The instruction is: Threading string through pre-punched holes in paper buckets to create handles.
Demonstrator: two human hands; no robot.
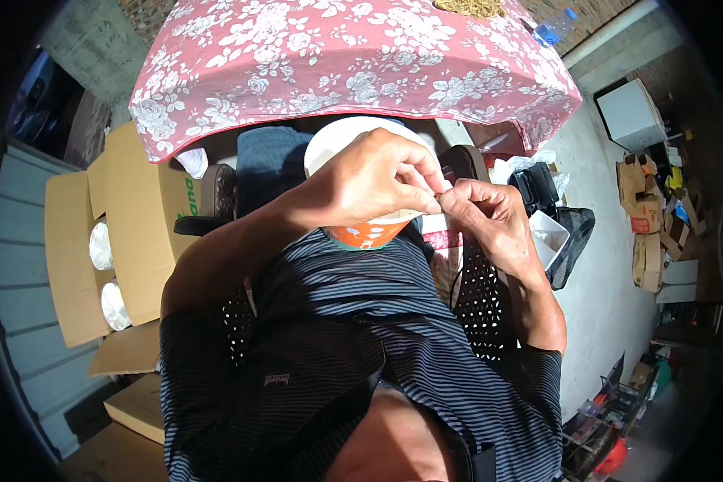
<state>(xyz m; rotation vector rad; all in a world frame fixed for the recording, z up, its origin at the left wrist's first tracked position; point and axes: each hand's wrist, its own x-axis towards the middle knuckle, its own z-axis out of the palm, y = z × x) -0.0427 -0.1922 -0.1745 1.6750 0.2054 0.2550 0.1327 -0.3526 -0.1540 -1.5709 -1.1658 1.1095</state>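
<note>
A paper tub (365, 234) with a white rim and an orange printed side stands at my lap. My left hand (377, 178) reaches across the tub's mouth and hides much of its inside. Its thumb and fingers are closed in a pinch just past the tub's right rim. There they meet the fingertips of my right hand (492, 223), which are pinched together too. Whatever tiny thing lies between the fingertips is too small to name.
Ahead stands a table under a pink flowered cloth (297, 48), bearing a coil of golden strands (470, 7) and a plastic bottle (556, 29). Opened cardboard boxes (136, 225) stand at left. A white container (548, 237) and black bag (572, 241) sit at right.
</note>
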